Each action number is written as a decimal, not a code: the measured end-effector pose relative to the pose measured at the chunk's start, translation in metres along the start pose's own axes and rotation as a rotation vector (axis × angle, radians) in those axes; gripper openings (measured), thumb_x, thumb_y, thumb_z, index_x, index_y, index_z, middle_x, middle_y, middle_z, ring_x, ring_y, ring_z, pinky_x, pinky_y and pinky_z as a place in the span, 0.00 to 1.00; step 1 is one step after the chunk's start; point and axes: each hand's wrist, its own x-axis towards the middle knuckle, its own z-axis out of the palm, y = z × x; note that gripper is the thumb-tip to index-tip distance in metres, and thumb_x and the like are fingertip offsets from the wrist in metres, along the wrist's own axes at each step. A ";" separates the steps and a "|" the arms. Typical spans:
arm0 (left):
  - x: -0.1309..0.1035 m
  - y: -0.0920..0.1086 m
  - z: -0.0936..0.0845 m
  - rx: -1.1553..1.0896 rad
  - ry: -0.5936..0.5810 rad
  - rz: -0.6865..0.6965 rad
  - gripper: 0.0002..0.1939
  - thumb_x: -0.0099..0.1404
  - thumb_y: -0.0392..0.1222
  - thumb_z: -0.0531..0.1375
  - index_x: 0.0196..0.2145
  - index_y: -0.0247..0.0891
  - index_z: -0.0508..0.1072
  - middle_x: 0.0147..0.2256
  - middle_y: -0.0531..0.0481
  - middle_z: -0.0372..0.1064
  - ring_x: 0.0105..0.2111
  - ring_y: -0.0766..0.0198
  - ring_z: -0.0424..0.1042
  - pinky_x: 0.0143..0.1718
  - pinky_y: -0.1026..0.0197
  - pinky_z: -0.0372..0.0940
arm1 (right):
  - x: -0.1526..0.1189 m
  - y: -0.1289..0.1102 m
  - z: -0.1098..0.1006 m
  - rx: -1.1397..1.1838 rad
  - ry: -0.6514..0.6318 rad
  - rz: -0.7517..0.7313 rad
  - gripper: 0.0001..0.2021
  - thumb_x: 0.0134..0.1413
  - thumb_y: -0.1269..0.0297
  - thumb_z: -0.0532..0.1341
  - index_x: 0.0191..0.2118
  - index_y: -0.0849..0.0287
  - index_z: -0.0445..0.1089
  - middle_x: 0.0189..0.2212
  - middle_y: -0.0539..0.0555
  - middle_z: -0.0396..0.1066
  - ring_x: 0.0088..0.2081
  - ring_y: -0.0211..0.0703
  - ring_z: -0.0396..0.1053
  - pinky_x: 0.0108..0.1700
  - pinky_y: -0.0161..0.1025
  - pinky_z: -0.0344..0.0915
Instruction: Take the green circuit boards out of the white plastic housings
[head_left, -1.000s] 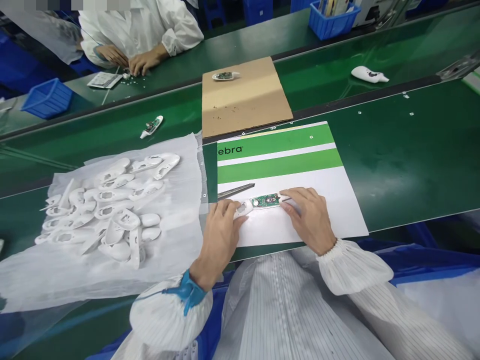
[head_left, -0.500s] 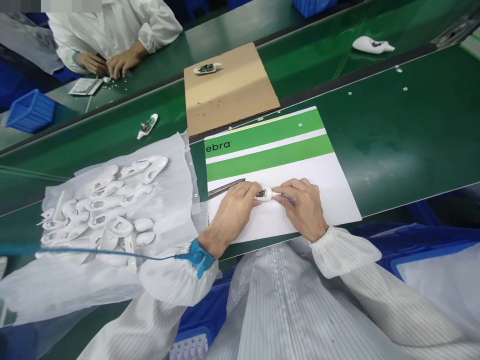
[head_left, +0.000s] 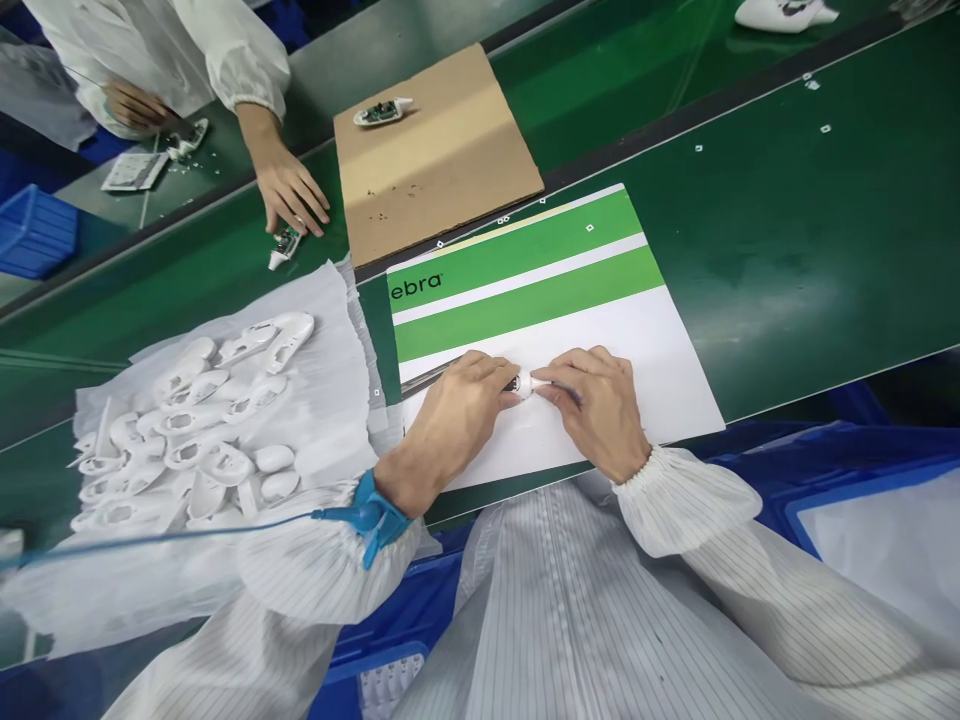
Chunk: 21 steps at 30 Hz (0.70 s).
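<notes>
Blue wrist strap: on the left wrist [head_left: 371, 515], nearer the wearer than the printed sheet [head_left: 645, 370].
Left hand: curled narrow over the white housing [head_left: 526, 383], fingertips and thumb closed on its left part, above the sheet's near white area.
Right hand [head_left: 600, 405]: thumb and fingertips pinched together at the housing's slim end; whether they also hold another small part cannot be told.
White housing, place: between both hands, over the sheet's near white area; whether it touches the sheet is hidden.
White housing, handling: probably light, stiff plastic, smooth enough to slip; best held by its outer sides, sparing the dark opening, where the inside looks delicate.
White housing, axis: runs sideways from hand to hand, slim end pointing right.
Dark slim tool [head_left: 426, 379]: on the sheet's left side, partly under the left hand.
White shells [head_left: 196, 450]: heaped on wrapping left of the sheet.
Co-worker's hand [head_left: 291, 190]: beyond the sheet's far left corner, fingers spread at a circuit-filled housing [head_left: 282, 253].
Cardboard [head_left: 442, 165]: just beyond the sheet, bearing another open housing [head_left: 382, 112].
</notes>
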 end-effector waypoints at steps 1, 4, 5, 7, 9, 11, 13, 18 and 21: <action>0.002 0.002 0.001 0.049 -0.022 0.000 0.08 0.67 0.36 0.60 0.44 0.33 0.73 0.41 0.45 0.76 0.42 0.54 0.70 0.45 0.53 0.68 | 0.000 -0.001 -0.001 0.007 0.001 0.000 0.07 0.62 0.60 0.61 0.40 0.49 0.78 0.38 0.49 0.75 0.40 0.43 0.65 0.44 0.44 0.52; 0.005 0.006 0.004 0.176 -0.088 0.001 0.06 0.68 0.34 0.58 0.40 0.30 0.74 0.37 0.42 0.75 0.39 0.53 0.69 0.39 0.53 0.67 | 0.002 -0.003 -0.002 0.015 -0.008 0.007 0.07 0.63 0.61 0.61 0.40 0.51 0.78 0.38 0.49 0.75 0.40 0.42 0.65 0.43 0.44 0.52; 0.005 0.006 0.005 0.179 -0.101 0.006 0.06 0.68 0.34 0.58 0.40 0.30 0.74 0.37 0.42 0.75 0.39 0.52 0.69 0.39 0.54 0.67 | 0.003 -0.004 -0.002 0.007 -0.015 0.012 0.07 0.63 0.61 0.61 0.40 0.51 0.77 0.38 0.49 0.75 0.40 0.43 0.65 0.43 0.44 0.52; 0.005 0.004 0.005 0.118 -0.095 -0.010 0.07 0.69 0.36 0.58 0.40 0.32 0.75 0.37 0.44 0.75 0.40 0.53 0.69 0.39 0.55 0.67 | 0.005 -0.007 -0.001 -0.023 -0.033 0.006 0.09 0.62 0.57 0.61 0.43 0.51 0.76 0.39 0.50 0.74 0.41 0.44 0.65 0.42 0.44 0.52; 0.003 0.001 0.002 0.007 -0.075 -0.088 0.08 0.69 0.40 0.59 0.43 0.36 0.75 0.36 0.46 0.75 0.39 0.55 0.71 0.39 0.56 0.67 | 0.008 -0.009 0.002 -0.057 -0.040 -0.032 0.13 0.62 0.52 0.60 0.47 0.50 0.75 0.40 0.51 0.73 0.42 0.46 0.64 0.42 0.44 0.51; 0.000 -0.002 -0.003 -0.114 -0.033 -0.210 0.15 0.67 0.44 0.62 0.50 0.38 0.73 0.41 0.45 0.75 0.42 0.55 0.72 0.43 0.56 0.67 | 0.009 -0.011 0.005 -0.086 -0.040 -0.076 0.14 0.64 0.52 0.58 0.50 0.47 0.74 0.41 0.52 0.72 0.43 0.45 0.63 0.43 0.44 0.50; -0.003 -0.002 -0.006 -0.219 0.007 -0.272 0.26 0.63 0.48 0.65 0.56 0.37 0.68 0.48 0.43 0.73 0.47 0.54 0.72 0.48 0.54 0.67 | 0.009 -0.013 0.008 -0.117 -0.033 -0.097 0.13 0.65 0.54 0.57 0.50 0.45 0.74 0.41 0.51 0.71 0.42 0.45 0.62 0.42 0.44 0.50; -0.006 0.005 0.001 -0.341 0.053 -0.226 0.19 0.65 0.45 0.64 0.52 0.39 0.71 0.49 0.47 0.74 0.51 0.56 0.70 0.51 0.56 0.65 | 0.003 -0.018 0.016 -0.204 -0.006 -0.067 0.14 0.63 0.58 0.59 0.53 0.43 0.72 0.42 0.52 0.70 0.42 0.46 0.60 0.43 0.46 0.49; -0.004 0.010 0.008 -0.337 0.100 -0.293 0.16 0.63 0.43 0.66 0.48 0.41 0.73 0.44 0.50 0.75 0.46 0.57 0.70 0.48 0.56 0.65 | 0.001 -0.022 0.020 -0.192 0.010 -0.026 0.15 0.63 0.61 0.58 0.54 0.43 0.72 0.43 0.52 0.70 0.41 0.45 0.61 0.43 0.46 0.49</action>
